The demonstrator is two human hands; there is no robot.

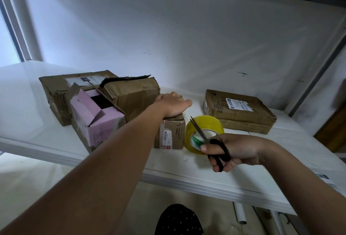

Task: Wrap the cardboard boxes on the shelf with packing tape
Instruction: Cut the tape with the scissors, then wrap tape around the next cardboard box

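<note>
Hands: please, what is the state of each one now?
Left hand: open, resting flat on the small cardboard box.
Right hand: closed, holding the black scissors.

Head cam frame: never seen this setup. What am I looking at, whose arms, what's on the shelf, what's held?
There is no machine here. A person wears one wide-angle camera on the head, which looks forward and down, so the two arms reaching in are the person's own.

The white shelf holds several cardboard boxes. At the left stands a large battered box, with an open pink-lined box in front of it. A small box sits in the middle and a flat labelled parcel to the right. A roll of yellowish packing tape stands on edge beside the small box.

The left hand rests flat on top of the small box. The right hand has black-handled scissors in its grip, in front of the roll, blades pointing up and away.
</note>
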